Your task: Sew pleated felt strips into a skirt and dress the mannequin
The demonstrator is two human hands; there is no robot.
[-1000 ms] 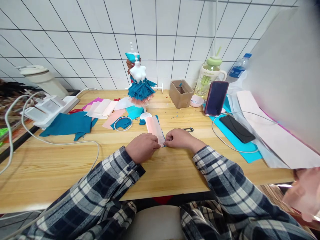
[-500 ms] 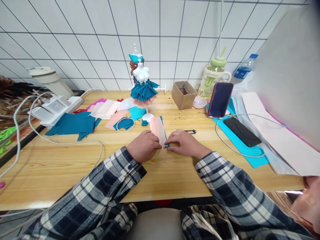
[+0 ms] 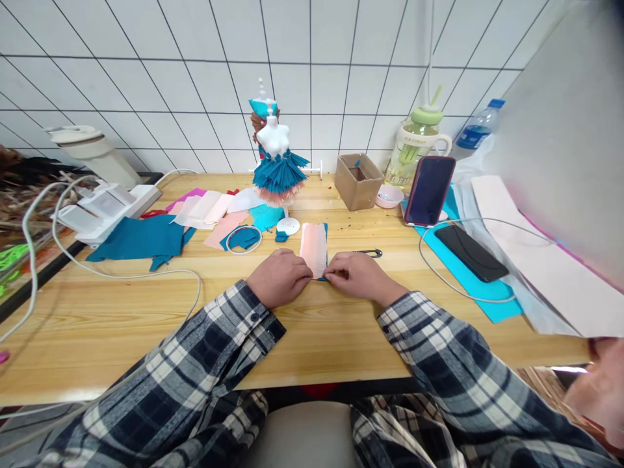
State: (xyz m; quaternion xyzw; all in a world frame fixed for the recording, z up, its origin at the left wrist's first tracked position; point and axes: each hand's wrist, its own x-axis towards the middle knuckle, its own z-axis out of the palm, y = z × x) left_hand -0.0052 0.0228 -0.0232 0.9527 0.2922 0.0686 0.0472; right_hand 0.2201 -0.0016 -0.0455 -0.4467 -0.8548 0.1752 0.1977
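Observation:
A layered strip of crepe paper [image 3: 313, 249], pale pink with teal showing along its right and near edges, lies on the table in front of me. My left hand [image 3: 281, 277] pinches its near left corner, fingers curled. At the near right corner, my right hand [image 3: 358, 275] pinches the edge between thumb and fingertips. Just beyond my right hand lies a black snips-like tool [image 3: 374, 253], partly hidden by the hand. Behind the strip stands a small white dress form [image 3: 274, 140] wearing a pleated teal paper skirt [image 3: 279, 177] with pink below.
Crepe paper scraps [image 3: 141, 238] and a white ring [image 3: 244, 240] lie left. A power strip [image 3: 114, 208] trails a cable. A cardboard box [image 3: 358, 184], pink dish [image 3: 389, 195], propped phone [image 3: 429, 192], flat black phone [image 3: 470, 252] and paper sheets [image 3: 536, 260] stand or lie right.
The paper strip has turned from a slant to nearly straight. My right hand has shifted slightly at its near right corner, and its fingers have drawn together on the edge.

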